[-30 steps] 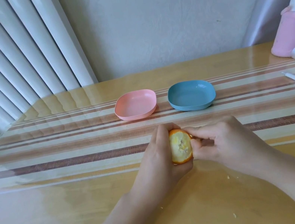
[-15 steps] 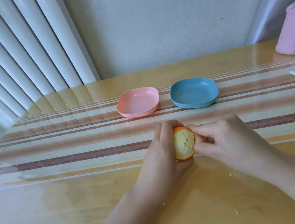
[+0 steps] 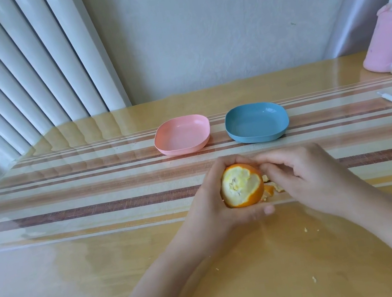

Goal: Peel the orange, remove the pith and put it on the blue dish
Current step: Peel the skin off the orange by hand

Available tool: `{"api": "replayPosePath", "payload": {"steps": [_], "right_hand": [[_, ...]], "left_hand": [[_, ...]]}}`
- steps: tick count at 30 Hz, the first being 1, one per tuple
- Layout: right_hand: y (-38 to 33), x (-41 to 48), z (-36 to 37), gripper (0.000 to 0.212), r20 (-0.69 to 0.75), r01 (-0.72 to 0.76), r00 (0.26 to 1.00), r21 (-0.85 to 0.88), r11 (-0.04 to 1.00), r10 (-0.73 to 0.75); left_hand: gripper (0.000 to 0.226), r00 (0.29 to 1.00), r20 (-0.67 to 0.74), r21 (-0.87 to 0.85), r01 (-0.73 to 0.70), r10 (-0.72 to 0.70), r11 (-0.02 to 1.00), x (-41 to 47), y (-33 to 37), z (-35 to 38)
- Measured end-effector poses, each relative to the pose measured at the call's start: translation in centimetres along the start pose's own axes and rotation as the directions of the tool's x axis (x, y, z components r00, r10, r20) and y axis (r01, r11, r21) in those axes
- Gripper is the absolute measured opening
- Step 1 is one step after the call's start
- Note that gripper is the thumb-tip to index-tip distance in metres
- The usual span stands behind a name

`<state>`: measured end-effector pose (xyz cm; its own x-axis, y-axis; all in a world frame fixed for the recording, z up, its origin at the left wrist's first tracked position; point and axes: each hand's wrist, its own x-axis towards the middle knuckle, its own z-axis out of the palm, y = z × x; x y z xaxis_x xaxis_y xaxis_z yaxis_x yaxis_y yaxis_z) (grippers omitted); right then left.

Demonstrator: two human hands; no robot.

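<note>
Nearest me: a few pale scraps [image 3: 305, 229] lie scattered on the tabletop [image 3: 83, 286].

Left hand [image 3: 215, 205]: fingers curled round the orange [image 3: 242, 184], cupping it from behind and below, close over the tabletop in front of me.

Orange: the face turned to me is stripped, pale yellow and with pith on it. Rind rings that patch. The far side is hidden.

Right hand [image 3: 307, 178]: against the orange's right side, fingers curled, pinching the loose peel [image 3: 270, 189] that hangs torn there.

Progress, my estimate: peeling begun, well short of half. Left to do: the rest of the rind, the pith, then the transfer.

Farther back: pink dish [image 3: 182, 150] on the left, blue dish [image 3: 258, 138] just beside it on the right, not touching. Neither holds anything. The orange is well apart from the blue dish.
</note>
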<state>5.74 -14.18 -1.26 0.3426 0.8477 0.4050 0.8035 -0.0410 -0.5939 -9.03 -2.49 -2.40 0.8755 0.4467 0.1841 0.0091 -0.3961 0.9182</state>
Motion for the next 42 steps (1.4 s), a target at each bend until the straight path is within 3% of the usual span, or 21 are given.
{"api": "replayPosePath", "payload": {"steps": [4,9,13,15,18,22,28,30,31,33,34,38,42], "right_hand": [[0.1,0.2,0.1,0.045,0.0,-0.023,1.0,-0.028,0.999,0.023],[-1.3,0.0,0.1,0.032,0.052,-0.091,0.996,0.379,0.921,0.077],[-1.3,-0.3,0.2,0.03,0.069,-0.06,0.997,0.385,0.921,0.036],[-1.0,-0.4,0.3,0.029,0.032,-0.014,0.999,0.312,0.95,0.004],[-1.0,-0.4,0.8,0.034,-0.038,0.083,0.996,0.048,0.995,-0.081],[-1.1,-0.4,1.0,0.04,-0.077,0.156,0.982,-0.175,0.972,-0.171],[-0.9,-0.2,1.2,0.04,-0.145,0.189,0.962,-0.253,0.949,-0.231],[-1.0,-0.4,0.8,0.032,-0.127,0.135,0.982,-0.074,0.988,-0.144],[-1.1,-0.3,0.4,0.025,-0.071,0.065,0.996,0.125,0.99,-0.056],[-0.9,-0.1,-0.3,0.026,0.139,-0.122,0.988,0.468,0.875,0.064],[-0.7,0.0,-0.6,0.031,0.209,-0.176,0.975,0.537,0.825,0.072],[-0.3,0.1,-0.5,0.036,0.229,-0.165,0.973,0.57,0.805,0.037],[-0.5,-0.3,-0.1,0.032,0.093,-0.045,0.995,0.269,0.962,0.021]], "left_hand": [[0.07,0.996,-0.078,-0.027,0.05,-0.052,0.998,0.3,-0.1,-0.7],[0.06,0.992,-0.122,-0.013,0.041,-0.043,0.999,0.5,-0.4,-0.9],[0.065,0.989,-0.146,0.063,-0.003,0.012,0.998,0.4,-0.4,-0.7],[0.067,0.986,-0.162,0.105,-0.02,0.037,0.994,0.3,-0.4,-0.6],[0.068,0.978,-0.19,0.17,-0.051,0.084,0.984,0.1,-0.2,-0.2],[0.062,0.97,-0.212,0.168,-0.08,0.115,0.983,0.0,0.1,0.1],[0.065,0.97,-0.213,0.158,-0.083,0.116,0.984,-0.1,0.3,0.2],[0.066,0.974,-0.209,0.11,-0.062,0.084,0.992,0.0,0.3,0.0],[0.067,0.978,-0.201,0.068,-0.047,0.06,0.997,0.1,0.3,-0.2],[0.068,0.986,-0.162,-0.014,-0.03,0.027,0.999,0.1,0.3,-0.5],[0.068,0.99,-0.14,-0.034,-0.026,0.021,0.999,0.1,0.4,-0.6],[0.066,0.996,-0.093,-0.06,-0.021,0.015,0.998,0.0,0.6,-0.7],[0.066,0.994,-0.113,-0.038,-0.001,-0.003,0.999,0.0,0.4,-0.4]]}}
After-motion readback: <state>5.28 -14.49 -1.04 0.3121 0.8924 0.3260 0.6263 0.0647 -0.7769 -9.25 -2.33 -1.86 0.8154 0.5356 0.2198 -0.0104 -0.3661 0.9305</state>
